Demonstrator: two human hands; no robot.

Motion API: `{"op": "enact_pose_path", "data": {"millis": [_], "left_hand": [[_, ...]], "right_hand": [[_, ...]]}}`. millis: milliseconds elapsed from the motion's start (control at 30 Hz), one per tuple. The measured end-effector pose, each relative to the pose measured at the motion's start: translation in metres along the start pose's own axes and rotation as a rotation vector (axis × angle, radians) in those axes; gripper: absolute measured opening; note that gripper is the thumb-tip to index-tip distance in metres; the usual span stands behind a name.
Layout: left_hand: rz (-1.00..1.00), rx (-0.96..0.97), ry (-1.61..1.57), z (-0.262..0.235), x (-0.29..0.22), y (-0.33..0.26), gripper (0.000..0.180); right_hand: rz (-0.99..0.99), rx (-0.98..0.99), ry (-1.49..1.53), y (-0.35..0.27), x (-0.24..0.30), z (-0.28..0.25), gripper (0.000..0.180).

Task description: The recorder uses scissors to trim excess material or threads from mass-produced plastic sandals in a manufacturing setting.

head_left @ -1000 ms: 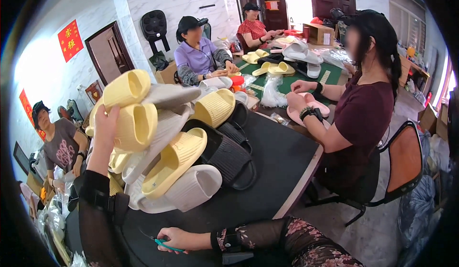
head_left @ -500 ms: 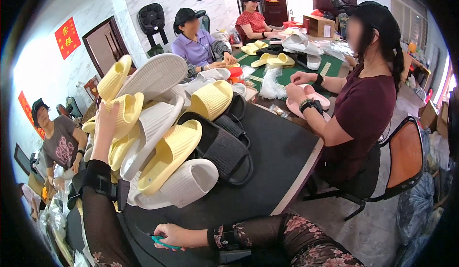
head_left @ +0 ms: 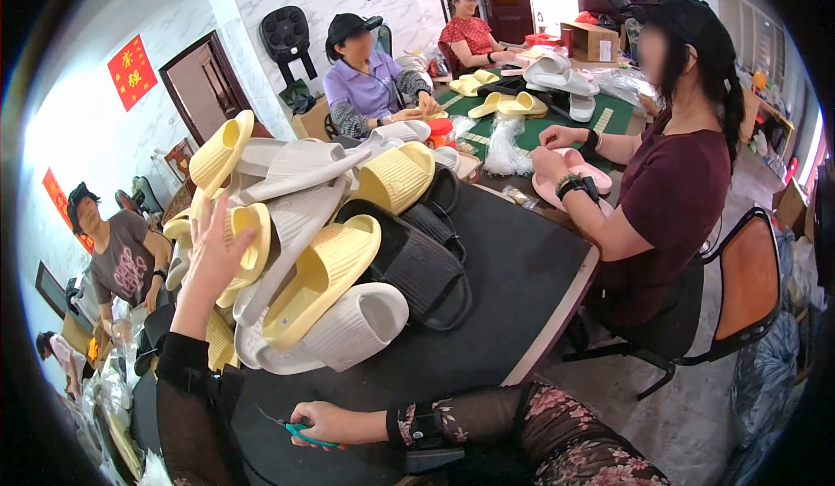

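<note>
On the dark table (head_left: 522, 277), a loose heap of slides (head_left: 330, 251) is lying in front of the person, yellow, off-white and black ones piled at odd angles. The left hand (head_left: 213, 260) is reaching up into the heap's near left side, fingers spread fairly wide and pressing against a yellow slide (head_left: 248, 242) that is standing on edge; the hand is touching it rather than closing around it. The right hand (head_left: 326, 423) is resting low on the table near the front edge, well apart from the heap, fingers curled around small scissors (head_left: 300, 432) with green handles, blades pointing left.

These slides are looking like moulded foam: light, springy, ribbed on top, not fragile. Judging by the pile, they are sitting loosely, so pulling one from low down is likely to tip its neighbours. The wide strap is offering the surest hold, since fingers can hook under it; the sole edge would also be giving a firm pinch.

Across the table, a person in a maroon top (head_left: 678, 199) is handling a pink slide (head_left: 574, 181), and more people are sitting farther back.
</note>
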State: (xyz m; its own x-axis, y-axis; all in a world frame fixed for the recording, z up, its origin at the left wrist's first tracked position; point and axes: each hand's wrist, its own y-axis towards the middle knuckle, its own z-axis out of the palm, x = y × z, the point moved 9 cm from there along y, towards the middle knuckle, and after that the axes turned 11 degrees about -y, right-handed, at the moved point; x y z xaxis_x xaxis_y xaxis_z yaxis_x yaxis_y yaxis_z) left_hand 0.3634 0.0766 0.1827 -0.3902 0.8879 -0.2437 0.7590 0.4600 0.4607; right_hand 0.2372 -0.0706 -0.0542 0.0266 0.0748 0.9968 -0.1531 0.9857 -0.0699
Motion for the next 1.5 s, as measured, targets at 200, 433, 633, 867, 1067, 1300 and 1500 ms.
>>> {"op": "enact_pose_path", "data": {"millis": [200, 433, 633, 867, 1067, 1300, 1500], "left_hand": [[0.001, 0.163, 0.084, 0.006, -0.020, -0.015, 0.096], [0.063, 0.180, 0.140, 0.019, -0.014, -0.013, 0.088], [0.078, 0.201, 0.102, 0.021, -0.004, -0.005, 0.084], [0.010, 0.210, 0.197, 0.032, 0.004, 0.024, 0.082], [0.028, 0.121, 0.171, 0.033, 0.019, 0.040, 0.076], [-0.100, 0.058, 0.131, 0.026, 0.028, 0.041, 0.062], [0.101, 0.030, 0.085, 0.019, 0.035, 0.029, 0.051]], "right_hand": [[0.012, 0.016, -0.013, 0.002, -0.002, 0.001, 0.040], [0.006, 0.035, -0.054, 0.005, -0.008, 0.001, 0.041], [0.012, 0.059, -0.092, -0.001, 0.000, 0.006, 0.043], [0.079, 0.093, -0.073, -0.001, -0.004, 0.005, 0.040], [0.084, 0.111, -0.092, -0.001, -0.004, 0.009, 0.037], [0.080, 0.101, -0.081, -0.001, -0.005, 0.008, 0.039], [0.051, 0.077, -0.067, -0.001, -0.002, 0.006, 0.039]]}}
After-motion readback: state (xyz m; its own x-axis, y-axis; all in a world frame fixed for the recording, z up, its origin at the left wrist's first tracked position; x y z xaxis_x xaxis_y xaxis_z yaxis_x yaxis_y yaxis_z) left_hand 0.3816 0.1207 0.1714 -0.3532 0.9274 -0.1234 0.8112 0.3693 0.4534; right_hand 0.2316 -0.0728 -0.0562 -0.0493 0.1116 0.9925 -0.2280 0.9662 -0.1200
